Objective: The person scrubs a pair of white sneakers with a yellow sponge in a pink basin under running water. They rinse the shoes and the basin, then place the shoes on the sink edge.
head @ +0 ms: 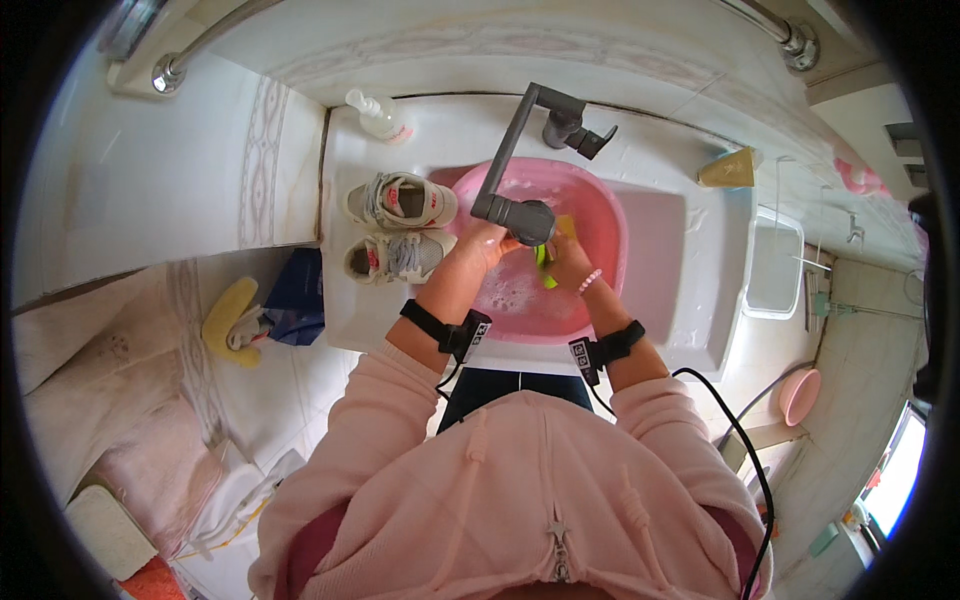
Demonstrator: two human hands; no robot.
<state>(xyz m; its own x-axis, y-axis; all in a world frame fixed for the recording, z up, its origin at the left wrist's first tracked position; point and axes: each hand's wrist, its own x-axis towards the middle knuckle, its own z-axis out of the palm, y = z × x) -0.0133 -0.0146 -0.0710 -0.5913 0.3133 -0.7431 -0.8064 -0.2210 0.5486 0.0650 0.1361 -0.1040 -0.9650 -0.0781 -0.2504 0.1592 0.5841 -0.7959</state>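
A pink plastic basin (pixel 611 225) with sudsy water sits in the white sink (pixel 720 285). Over it, my right hand (pixel 571 264) is closed around a yellow and green item (pixel 546 270), perhaps a sponge or cloth, partly hidden by the fingers. My left hand (pixel 487 244) is just to the left, wet with foam, its fingers partly covered by the dark grey faucet (pixel 529 221); whether it grips anything is unclear. A pair of light sneakers with grey laces, one upper (pixel 401 201) and one lower (pixel 397 256), stands on the sink's left ledge.
A pump bottle (pixel 381 120) stands at the back left of the sink, and a yellowish cup (pixel 727 169) lies at the back right. The faucet's jointed arm reaches over the basin. A white tub (pixel 772 262) is beyond the sink's right edge. Cables run from both wrist straps.
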